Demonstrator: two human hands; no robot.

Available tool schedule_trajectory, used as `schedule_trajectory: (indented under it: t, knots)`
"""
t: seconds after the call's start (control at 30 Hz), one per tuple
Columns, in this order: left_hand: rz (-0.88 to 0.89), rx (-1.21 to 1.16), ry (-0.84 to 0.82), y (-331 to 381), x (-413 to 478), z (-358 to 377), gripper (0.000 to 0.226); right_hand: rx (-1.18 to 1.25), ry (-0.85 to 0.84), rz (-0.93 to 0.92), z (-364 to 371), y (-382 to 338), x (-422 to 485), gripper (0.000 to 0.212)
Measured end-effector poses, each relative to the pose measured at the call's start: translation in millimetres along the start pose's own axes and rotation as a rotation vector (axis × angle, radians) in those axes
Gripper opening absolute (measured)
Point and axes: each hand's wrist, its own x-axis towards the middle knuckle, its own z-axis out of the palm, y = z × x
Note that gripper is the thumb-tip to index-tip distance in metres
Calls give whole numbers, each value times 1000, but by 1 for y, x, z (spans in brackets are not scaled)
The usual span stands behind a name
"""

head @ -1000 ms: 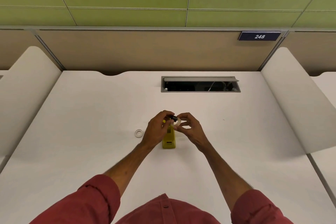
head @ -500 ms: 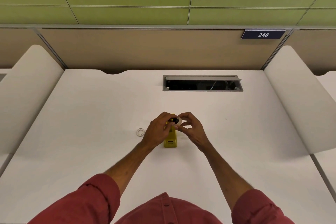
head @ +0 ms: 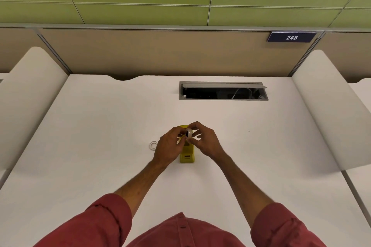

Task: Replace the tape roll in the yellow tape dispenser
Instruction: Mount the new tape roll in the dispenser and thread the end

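The yellow tape dispenser (head: 187, 156) lies on the white desk (head: 100, 126), its long side pointing away from me. Both hands meet just above its far half. My right hand (head: 204, 142) pinches a white tape roll (head: 189, 132) with a dark core, held on edge over the dispenser. My left hand (head: 169, 147) closes its fingertips on the left side of that roll; the exact contact is hidden by the fingers. A small empty white ring (head: 153, 145) lies flat on the desk just left of my left hand.
An open cable hatch (head: 222, 91) is set into the desk behind the hands. White curved side dividers (head: 329, 106) flank the desk, and a beige partition with a "248" plate (head: 291, 37) closes the back.
The hands have shifted slightly; the roll now stands more on edge over the dispenser's far half, and the right fingers have spread around it. The dispenser and ring have not moved.
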Motion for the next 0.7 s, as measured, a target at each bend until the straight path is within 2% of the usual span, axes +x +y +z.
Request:
schedule_trajectory:
  t: [0.2, 0.4, 0.7]
  knots:
    - [-60, -11, 8, -5, 2, 4, 21, -36, -1, -2, 4, 2, 5, 39]
    - [-100, -24, -17, -8, 0, 7, 27, -93, -33, 10, 8, 5, 9, 44]
    - [-37, 193, 22, -15, 3, 6, 33, -171, -71, 20, 14, 7, 14, 44]
